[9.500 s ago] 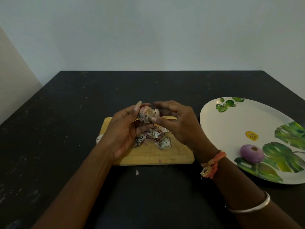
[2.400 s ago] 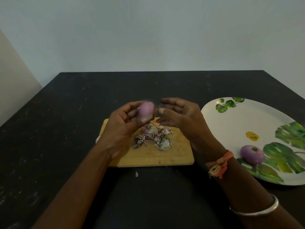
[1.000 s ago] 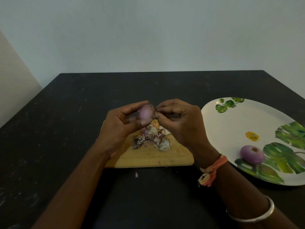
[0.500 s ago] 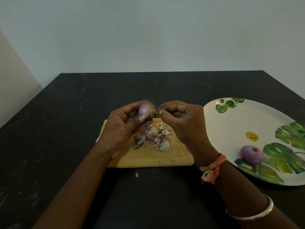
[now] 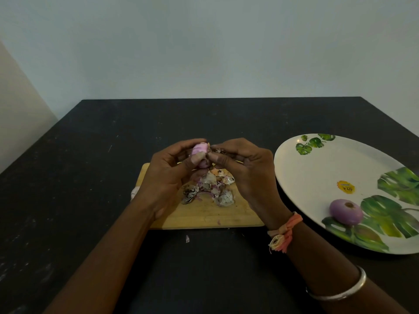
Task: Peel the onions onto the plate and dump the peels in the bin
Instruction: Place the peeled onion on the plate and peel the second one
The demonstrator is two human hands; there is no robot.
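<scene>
Now the onion (image 5: 200,152) shows almost all pink, where some seconds ago dry papery skin still covered it. The left hand (image 5: 167,173) grips it above the cutting board (image 5: 204,218), fingers curled round it. The right hand (image 5: 244,168) pinches a last scrap of skin (image 5: 217,150) at its end, where shortly before it was only reaching. The heap of peels (image 5: 210,189) lies on the board below, unchanged. One peeled onion (image 5: 345,211) rests on the plate (image 5: 317,168), as before. I judge this onion nearly ready for the plate; the peels still wait, and no bin is in view.
</scene>
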